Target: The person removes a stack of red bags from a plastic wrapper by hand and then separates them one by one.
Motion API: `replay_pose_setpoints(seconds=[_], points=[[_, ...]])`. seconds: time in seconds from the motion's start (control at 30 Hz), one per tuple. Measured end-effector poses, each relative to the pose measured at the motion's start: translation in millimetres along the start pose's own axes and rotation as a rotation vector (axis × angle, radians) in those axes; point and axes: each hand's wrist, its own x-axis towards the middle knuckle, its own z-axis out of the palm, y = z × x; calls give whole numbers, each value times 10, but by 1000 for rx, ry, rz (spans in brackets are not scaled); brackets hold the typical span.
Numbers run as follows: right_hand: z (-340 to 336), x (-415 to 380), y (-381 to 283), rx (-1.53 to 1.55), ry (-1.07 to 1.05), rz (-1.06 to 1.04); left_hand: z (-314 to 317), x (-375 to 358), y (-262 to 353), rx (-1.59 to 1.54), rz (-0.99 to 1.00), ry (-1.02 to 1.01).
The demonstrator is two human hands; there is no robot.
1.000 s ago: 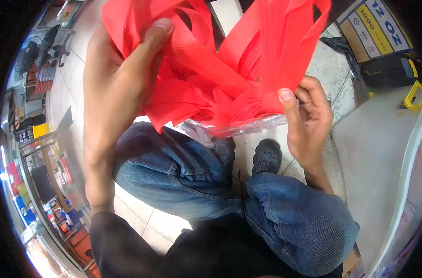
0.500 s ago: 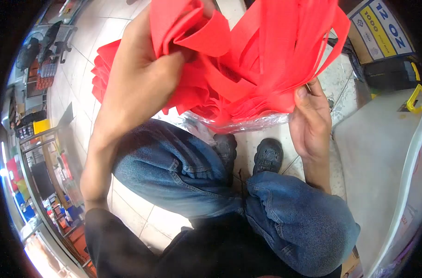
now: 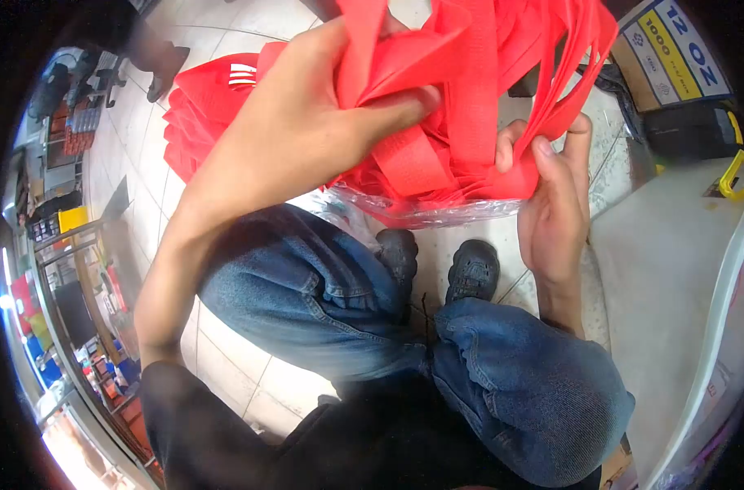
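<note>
A bundle of red fabric bags [image 3: 200, 122] with long strap handles [image 3: 475, 90] fills the upper middle, above my knees. White print shows on its left part. Clear plastic wrap [image 3: 437, 211] lies along the lower edge of the bundle. My left hand [image 3: 306, 122] reaches over from the left and is closed on the red fabric, its thumb lying across a fold and its other fingers mostly hidden behind. On the right, my right hand [image 3: 555, 188] pinches the gathered straps between thumb and fingers.
A cardboard box [image 3: 674, 57] printed "12 OZ" stands at the upper right. Below it are a black case [image 3: 686, 135] and a whitish translucent bin [image 3: 657, 237] with a yellow handle [image 3: 735, 175]. Another person's shoe [image 3: 168, 72] is at the upper left. Metal shelving [image 3: 70, 318] lines the left side.
My left hand has moved right across the bundle, uncovering white print. My right hand's fingers have curled round the straps. Another person's leg and shoe have come into view at the upper left.
</note>
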Motion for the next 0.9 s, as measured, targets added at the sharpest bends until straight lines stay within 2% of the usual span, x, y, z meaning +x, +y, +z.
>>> replay_pose_setpoints(seconds=[0.03,0.07,0.13,0.17,0.23,0.37,0.43,0.47,0.53,0.6,0.7,0.73,0.77,0.83,0.9], points=[[-10,0,16,-51,-32,-50,10,5,9,47,-44,-40],[-7,-2,29,-51,-33,-50,0,0,10,-47,21,-70],[15,-7,44,-317,-63,-244,-40,33,46,4,35,-104],[29,-11,23,-318,-62,-244,-52,52,52,55,46,-139],[72,-25,-37,-543,-24,-183,-9,55,-46,71,93,-108],[123,10,3,-587,99,-166,3,36,-28,49,118,-125],[127,6,-1,-664,195,-87,-23,26,-49,45,133,-135],[98,-4,-5,-664,195,-86,-26,23,-60,41,147,-145],[2,-32,-13,-542,73,90,-16,15,-63,-35,135,-131],[-39,-41,-8,-471,86,60,-21,12,-57,-112,124,-116],[-101,-37,68,-280,148,10,-91,25,-28,-144,29,79],[-115,-31,92,-159,196,-9,-167,21,-178,-227,-88,151],[-119,-24,90,-159,197,-9,-165,15,-187,-227,-87,150],[-129,-20,77,-62,258,-12,-150,-3,-188,-296,-141,418],[-193,-50,70,-17,235,10,-161,-16,-216,-403,-119,443]])
